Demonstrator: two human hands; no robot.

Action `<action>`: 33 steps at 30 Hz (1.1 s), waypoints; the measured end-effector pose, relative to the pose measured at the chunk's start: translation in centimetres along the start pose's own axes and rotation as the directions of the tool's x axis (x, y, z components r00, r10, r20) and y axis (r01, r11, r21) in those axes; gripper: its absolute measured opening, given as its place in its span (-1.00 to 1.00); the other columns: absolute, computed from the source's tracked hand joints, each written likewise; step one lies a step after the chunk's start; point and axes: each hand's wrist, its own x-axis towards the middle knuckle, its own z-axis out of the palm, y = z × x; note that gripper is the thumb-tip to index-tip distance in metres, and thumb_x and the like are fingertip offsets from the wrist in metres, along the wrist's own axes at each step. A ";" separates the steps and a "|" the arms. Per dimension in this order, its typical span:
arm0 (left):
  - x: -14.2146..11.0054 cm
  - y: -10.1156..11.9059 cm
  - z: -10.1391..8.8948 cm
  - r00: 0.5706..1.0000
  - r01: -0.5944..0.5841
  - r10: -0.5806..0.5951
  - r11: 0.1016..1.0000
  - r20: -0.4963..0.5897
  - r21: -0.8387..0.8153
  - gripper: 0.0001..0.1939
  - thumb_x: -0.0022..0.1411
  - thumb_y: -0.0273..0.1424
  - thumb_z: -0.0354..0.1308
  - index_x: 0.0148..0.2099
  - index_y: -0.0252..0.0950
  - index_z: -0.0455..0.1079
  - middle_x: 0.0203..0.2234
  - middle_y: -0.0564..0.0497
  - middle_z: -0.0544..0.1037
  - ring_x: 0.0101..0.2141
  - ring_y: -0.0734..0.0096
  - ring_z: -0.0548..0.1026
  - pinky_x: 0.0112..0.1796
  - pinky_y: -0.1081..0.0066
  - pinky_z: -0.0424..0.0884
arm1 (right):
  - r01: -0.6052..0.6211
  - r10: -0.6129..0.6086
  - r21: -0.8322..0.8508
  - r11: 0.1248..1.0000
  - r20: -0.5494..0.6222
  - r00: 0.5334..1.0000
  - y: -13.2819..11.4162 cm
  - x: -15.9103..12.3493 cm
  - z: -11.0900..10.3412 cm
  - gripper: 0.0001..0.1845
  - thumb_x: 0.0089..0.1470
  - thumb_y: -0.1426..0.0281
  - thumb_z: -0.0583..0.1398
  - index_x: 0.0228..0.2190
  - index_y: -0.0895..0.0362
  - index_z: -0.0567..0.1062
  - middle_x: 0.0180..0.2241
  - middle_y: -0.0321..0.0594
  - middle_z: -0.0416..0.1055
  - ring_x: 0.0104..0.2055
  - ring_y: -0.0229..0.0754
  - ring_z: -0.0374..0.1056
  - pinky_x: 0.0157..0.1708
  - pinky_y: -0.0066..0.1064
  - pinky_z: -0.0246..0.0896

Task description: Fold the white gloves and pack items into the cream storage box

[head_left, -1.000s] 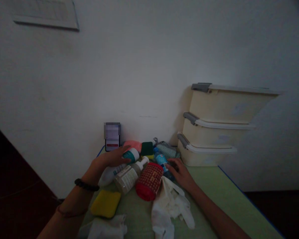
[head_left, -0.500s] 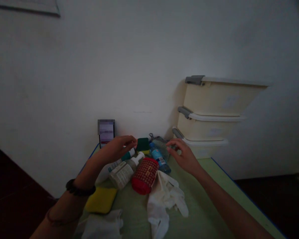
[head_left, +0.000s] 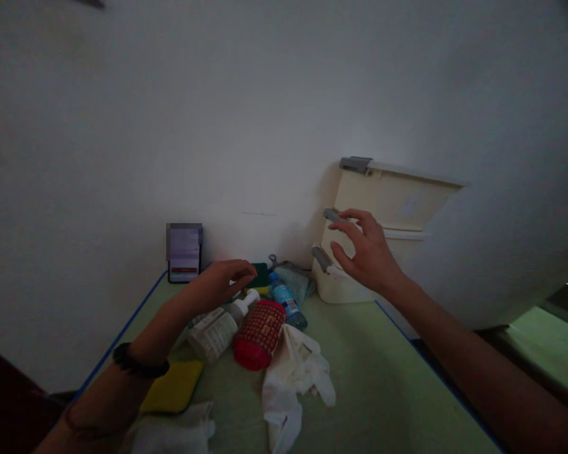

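My right hand (head_left: 366,255) is raised in front of the stacked cream boxes, fingers curved and apart, holding nothing. Above the pile of cleaning things hovers my left hand (head_left: 227,280), its fingers stretched forward with nothing visible in them. Below it lies a clear pump bottle (head_left: 215,331) with a white pump head. Beside that bottle is a red patterned cylindrical item (head_left: 260,334). A blue bottle (head_left: 288,301) leans among the pile, near a green-and-yellow sponge (head_left: 261,275) partly covered by my left fingertips. White gloves (head_left: 296,378) lie crumpled in front.
Cream storage boxes (head_left: 378,195) with grey latches stand stacked at the back right against the wall. A phone (head_left: 184,258) is propped at the back left. A yellow sponge (head_left: 173,388), a whitish translucent bag or cloth (head_left: 175,432) and a greyish mesh cloth (head_left: 296,280) lie on the green table (head_left: 373,372).
My right hand has moved up and to the right, away from the pile, and its fingers have spread wider. My left hand stays over the pile. The view has turned slightly right.
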 end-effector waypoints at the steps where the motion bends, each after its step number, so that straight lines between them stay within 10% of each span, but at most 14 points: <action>1: 0.1 0.0 0.1 1.000 -0.008 0.008 1.000 -0.001 0.011 -0.73 0.27 -0.32 -0.07 -0.17 -0.31 0.42 -0.26 -0.08 0.58 -0.31 0.39 0.49 -0.20 0.40 0.38 | 0.001 -0.003 -0.049 0.999 -0.043 0.999 0.3 0.7 -0.4 -0.65 0.08 0.40 0.16 -0.05 0.12 0.34 0.01 0.03 0.24 0.10 0.08 0.20 0.05 -0.04 0.15; 9: 0.2 0.3 0.3 0.999 -0.043 0.043 0.998 -0.004 0.052 -0.74 0.27 -0.32 -0.05 -0.22 -0.30 0.44 -0.30 -0.08 0.58 -0.34 0.39 0.50 -0.18 0.38 0.38 | -0.119 0.064 -0.256 0.959 -0.212 0.975 5.4 4.1 -3.2 -0.12 0.02 -0.06 0.16 0.21 0.10 0.01 0.16 0.12 0.08 0.26 0.21 -0.01 0.14 0.07 -0.02; 16: 0.0 0.4 -0.1 0.999 -0.047 0.047 0.999 -0.004 0.008 -0.73 0.27 -0.29 -0.05 -0.23 -0.27 0.45 -0.35 -0.03 0.58 -0.37 0.41 0.49 -0.25 0.44 0.39 | -0.185 0.152 -0.305 0.934 -0.129 0.980 9.0 5.4 -3.1 -0.17 0.01 -0.12 0.11 0.13 0.19 0.19 0.07 0.11 0.25 0.15 0.21 0.13 0.16 0.13 -0.13; 23: 0.0 0.3 -0.4 0.999 -0.051 0.051 0.999 -0.005 -0.016 -0.72 0.25 -0.29 -0.05 -0.26 -0.30 0.44 -0.40 -0.03 0.57 -0.39 0.40 0.48 -0.28 0.43 0.39 | -0.256 0.222 -0.224 0.940 -0.166 0.961 8.6 6.3 -3.3 -0.61 0.07 0.19 0.20 -0.09 0.12 0.40 -0.10 0.01 0.31 -0.01 0.15 0.22 0.01 0.08 0.05; 33: -0.2 0.6 -0.7 0.999 -0.037 0.038 0.999 0.007 -0.037 -0.71 0.26 -0.28 -0.05 -0.29 -0.33 0.42 -0.41 -0.06 0.56 -0.38 0.37 0.48 -0.28 0.41 0.38 | -0.200 0.139 -0.226 0.953 -0.260 0.956 8.4 6.0 -2.9 -0.69 0.05 0.26 0.21 -0.15 0.09 0.44 -0.16 -0.04 0.36 -0.10 0.07 0.26 -0.09 -0.06 0.10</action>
